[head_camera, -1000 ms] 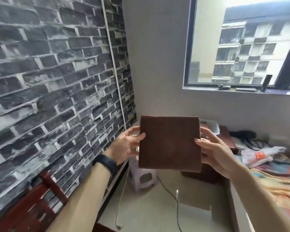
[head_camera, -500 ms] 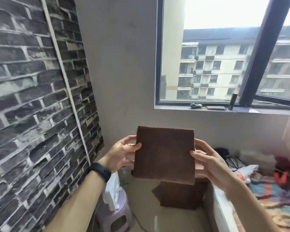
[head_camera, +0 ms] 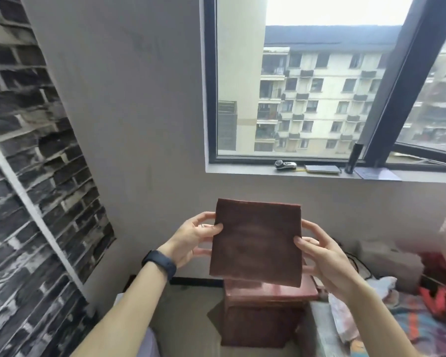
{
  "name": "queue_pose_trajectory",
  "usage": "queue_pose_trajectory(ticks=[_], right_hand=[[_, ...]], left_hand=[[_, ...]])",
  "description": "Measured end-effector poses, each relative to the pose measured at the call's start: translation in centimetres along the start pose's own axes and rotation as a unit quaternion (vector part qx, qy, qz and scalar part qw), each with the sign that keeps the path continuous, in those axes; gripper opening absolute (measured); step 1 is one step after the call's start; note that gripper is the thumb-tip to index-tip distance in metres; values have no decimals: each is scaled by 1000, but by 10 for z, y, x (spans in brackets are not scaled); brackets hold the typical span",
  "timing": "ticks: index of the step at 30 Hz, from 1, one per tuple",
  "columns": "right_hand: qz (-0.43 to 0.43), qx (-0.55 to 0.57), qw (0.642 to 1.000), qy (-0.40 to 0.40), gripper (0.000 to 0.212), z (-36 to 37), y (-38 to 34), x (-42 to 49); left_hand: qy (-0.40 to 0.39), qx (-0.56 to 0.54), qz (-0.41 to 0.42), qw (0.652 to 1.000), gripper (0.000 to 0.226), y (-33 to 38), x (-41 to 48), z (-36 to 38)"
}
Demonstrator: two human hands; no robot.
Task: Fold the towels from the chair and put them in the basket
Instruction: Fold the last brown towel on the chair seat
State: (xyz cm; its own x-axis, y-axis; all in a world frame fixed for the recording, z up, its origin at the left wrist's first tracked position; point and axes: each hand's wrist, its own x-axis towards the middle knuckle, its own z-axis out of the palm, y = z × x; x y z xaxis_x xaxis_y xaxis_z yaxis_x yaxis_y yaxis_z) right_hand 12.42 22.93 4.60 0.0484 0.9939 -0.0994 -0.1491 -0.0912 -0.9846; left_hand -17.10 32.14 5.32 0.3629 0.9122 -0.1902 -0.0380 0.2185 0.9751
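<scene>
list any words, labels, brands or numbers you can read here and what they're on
No text can be read anywhere.
brown towel, pinched by left hand and right hand: plain, no label showing.
wristband: blank.
small device and flat slab on the windowsill: too small to read.

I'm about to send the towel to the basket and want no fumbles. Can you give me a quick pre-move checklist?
1. Towel folded into a flat square: ok.
2. Left hand pinches its left edge: ok.
3. Right hand pinches its right edge: ok.
4. Basket in view: not ok, none shows.
5. Towels left on the chair: cannot tell, chair out of view.
</scene>
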Motion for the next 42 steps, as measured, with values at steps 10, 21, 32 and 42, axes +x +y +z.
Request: queue_pose_trajectory(ticks=[10,21,32,42], right_hand=[[183,-34,982,11,34,-58,98,163],[388,-95,914,72,28,-76,229,275],[395,-125,904,104,32,-78,272,410],[369,-178,906,106,49,-83,310,433]], left_hand=[[68,-14,-171,983,31,-110,153,1],[87,-18,-349,933,21,-237,274,-22],[140,73,-333,930,35,-267,408,-56],[166,265,-302,900,45,-290,423,-49]])
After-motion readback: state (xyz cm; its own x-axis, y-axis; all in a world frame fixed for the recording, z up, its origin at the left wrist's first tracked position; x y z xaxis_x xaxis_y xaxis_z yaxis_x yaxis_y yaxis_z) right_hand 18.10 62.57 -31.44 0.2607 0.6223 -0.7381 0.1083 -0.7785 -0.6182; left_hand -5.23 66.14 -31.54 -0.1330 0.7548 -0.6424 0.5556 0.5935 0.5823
